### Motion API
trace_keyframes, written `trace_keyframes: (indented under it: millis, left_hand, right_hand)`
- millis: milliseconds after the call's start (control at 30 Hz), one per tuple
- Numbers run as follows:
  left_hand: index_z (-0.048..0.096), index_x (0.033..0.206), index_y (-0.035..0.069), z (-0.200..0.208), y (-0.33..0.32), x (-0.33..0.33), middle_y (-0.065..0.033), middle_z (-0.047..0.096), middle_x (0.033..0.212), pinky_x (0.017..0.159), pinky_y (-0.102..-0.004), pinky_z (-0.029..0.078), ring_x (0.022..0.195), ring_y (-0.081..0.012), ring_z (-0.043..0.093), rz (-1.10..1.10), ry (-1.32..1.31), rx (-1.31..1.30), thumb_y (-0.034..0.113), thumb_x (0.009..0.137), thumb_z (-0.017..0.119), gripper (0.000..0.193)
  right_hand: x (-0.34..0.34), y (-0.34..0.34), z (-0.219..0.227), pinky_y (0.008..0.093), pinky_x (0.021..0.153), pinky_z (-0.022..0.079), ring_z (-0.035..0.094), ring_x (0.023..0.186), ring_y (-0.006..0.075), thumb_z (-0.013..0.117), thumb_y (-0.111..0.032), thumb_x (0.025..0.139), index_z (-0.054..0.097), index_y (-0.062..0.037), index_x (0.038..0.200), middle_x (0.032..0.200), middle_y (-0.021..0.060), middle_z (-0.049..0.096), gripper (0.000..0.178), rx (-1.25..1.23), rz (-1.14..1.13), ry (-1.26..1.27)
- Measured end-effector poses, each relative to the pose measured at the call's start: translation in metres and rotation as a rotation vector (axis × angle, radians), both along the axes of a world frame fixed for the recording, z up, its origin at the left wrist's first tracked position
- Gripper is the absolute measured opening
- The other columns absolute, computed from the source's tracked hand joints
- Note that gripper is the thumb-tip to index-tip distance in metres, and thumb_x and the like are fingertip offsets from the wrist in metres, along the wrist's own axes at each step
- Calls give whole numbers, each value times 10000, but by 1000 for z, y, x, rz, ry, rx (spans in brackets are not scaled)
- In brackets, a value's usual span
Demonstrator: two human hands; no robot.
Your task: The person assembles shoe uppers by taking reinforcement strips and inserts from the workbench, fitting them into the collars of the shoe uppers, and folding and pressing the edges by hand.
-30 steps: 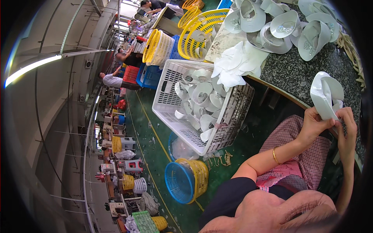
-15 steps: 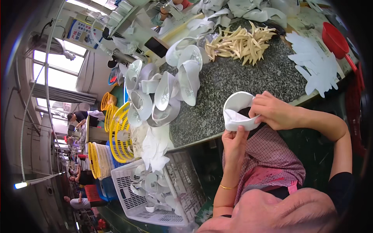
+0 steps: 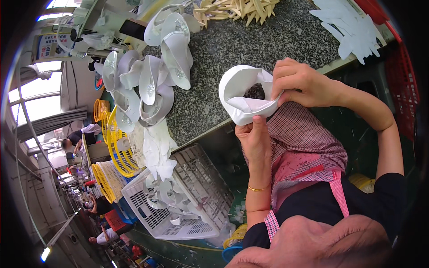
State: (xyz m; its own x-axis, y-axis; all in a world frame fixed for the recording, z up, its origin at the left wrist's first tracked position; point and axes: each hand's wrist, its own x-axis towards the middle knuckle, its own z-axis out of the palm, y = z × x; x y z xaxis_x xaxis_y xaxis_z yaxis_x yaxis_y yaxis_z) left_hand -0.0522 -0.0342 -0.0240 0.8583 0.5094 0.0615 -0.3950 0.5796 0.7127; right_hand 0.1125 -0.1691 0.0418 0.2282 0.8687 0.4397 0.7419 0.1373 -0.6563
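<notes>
Between my two hands is a white shoe upper [image 3: 233,85], bent into a ring above the front edge of the speckled stone worktop [image 3: 214,80]. My left hand [image 3: 255,142] pinches its lower rim, thumb on the outer face and fingers underneath, partly hidden. On the right side of the ring, my right hand [image 3: 298,84] grips the edge with curled fingers and thumb. Through the opening a dark patch of the worktop shows. To the left stand several similar white uppers [image 3: 175,58], some with glittering decoration.
Tan curved strips [image 3: 241,10] are heaped at the far side. Flat white pieces [image 3: 351,31] lie at the right, and more white pieces [image 3: 157,149] hang over the left corner. Below stands a white plastic crate [image 3: 178,230] with uppers inside. Yellow baskets [image 3: 119,154] are farther left.
The view has shifted, so the worktop and its piles sit higher and farther left. Both hands still hold the upper; its ring now faces the camera more, with the right hand gripping its edge.
</notes>
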Motion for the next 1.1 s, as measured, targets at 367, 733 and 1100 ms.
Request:
trace_keyframes:
  millis: [367, 733, 1100]
  left_hand:
    - [580, 1292, 8, 4, -9, -16, -116, 639, 1266, 1033, -386, 519, 1168, -229, 627, 26, 117, 1, 164, 983, 651, 353]
    - [454, 1380, -33, -1, -12, -11, -155, 568, 1344, 1117, -433, 462, 1255, -278, 570, -207, 96, -409, 221, 968, 678, 533]
    - [625, 1200, -29, 22, -17, -2, -106, 692, 1131, 911, -347, 538, 1016, -190, 669, 32, 185, -10, 86, 855, 803, 405]
  right_hand:
    - [-21, 0, -16, 359, 880, 433, 625, 863, 226, 789, -124, 783, 705, -77, 937, 875, 35, 654, 182, 98, -72, 98]
    - [-16, -28, -28, 403, 913, 365, 555, 861, 227, 787, -67, 737, 649, -100, 938, 885, 15, 589, 246, 27, -65, 43]
    - [-25, -31, -24, 387, 947, 468, 664, 812, 183, 834, -152, 751, 772, -135, 1002, 921, 3, 729, 259, 219, -150, 46]
